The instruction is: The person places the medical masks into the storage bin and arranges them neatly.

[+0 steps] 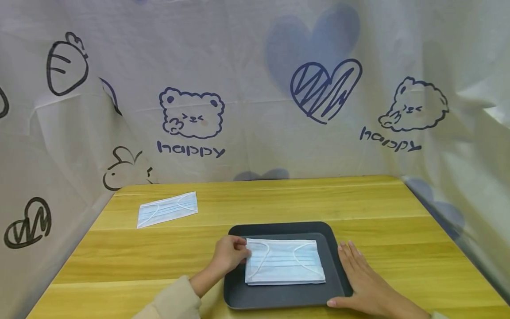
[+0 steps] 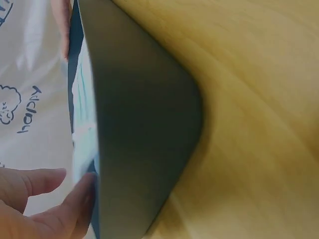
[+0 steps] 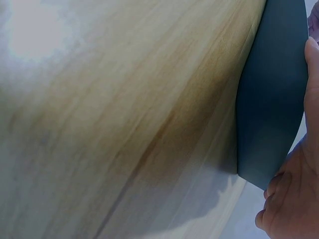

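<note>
A dark grey tray [image 1: 279,300] sits near the table's front, with pale blue pleated face masks [image 1: 284,263] lying in it; doubled edges show along their lower side. White ear loops cross the top one. At the masks' left edge is my left hand [image 1: 231,254], reaching over the tray's left side. In the left wrist view its thumb and finger [image 2: 79,196] stand apart, with a fingertip right beside the masks. My right hand [image 1: 364,283] rests along the tray's right side, fingers straight and thumb spread toward the front corner. The right wrist view shows it against the tray wall [image 3: 271,89].
Another pale blue face mask [image 1: 168,210] lies flat at the back left of the wooden table [image 1: 358,199]. A white curtain [image 1: 255,88] with bear, heart and carrot drawings hangs behind the table and along both sides.
</note>
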`<state>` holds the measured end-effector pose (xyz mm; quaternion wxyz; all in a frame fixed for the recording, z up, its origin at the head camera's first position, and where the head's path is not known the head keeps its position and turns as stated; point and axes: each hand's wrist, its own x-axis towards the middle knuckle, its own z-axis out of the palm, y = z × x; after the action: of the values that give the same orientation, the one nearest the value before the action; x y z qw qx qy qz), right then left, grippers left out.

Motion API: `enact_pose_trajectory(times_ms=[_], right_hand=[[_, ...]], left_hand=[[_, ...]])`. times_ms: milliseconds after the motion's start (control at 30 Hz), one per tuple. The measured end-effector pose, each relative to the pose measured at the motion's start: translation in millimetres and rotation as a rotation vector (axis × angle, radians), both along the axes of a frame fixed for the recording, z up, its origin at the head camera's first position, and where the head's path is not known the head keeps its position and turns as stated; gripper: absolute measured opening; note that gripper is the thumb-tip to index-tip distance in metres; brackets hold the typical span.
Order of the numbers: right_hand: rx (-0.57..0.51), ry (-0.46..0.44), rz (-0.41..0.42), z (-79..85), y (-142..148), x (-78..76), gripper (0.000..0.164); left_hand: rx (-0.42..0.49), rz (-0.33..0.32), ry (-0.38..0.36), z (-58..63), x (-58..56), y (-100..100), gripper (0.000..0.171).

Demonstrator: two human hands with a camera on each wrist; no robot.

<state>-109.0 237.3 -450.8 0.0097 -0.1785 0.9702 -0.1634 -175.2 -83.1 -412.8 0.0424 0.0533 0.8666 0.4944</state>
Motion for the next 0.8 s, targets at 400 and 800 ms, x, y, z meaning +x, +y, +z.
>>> enact_pose_trajectory(times_ms=[400, 800], right_hand=[[-0.002, 0.020, 0.005, -2.0, 0.2, -1.8, 0.117], [0.005, 0.020, 0.008, -0.4, -0.2, -0.3, 0.117]], left_hand=[[-0.099, -0.067, 0.198, 10.3, 2.5, -11.5, 0.014], [0.049, -0.121, 0.236, 3.5, -9.0, -29.7, 0.015]])
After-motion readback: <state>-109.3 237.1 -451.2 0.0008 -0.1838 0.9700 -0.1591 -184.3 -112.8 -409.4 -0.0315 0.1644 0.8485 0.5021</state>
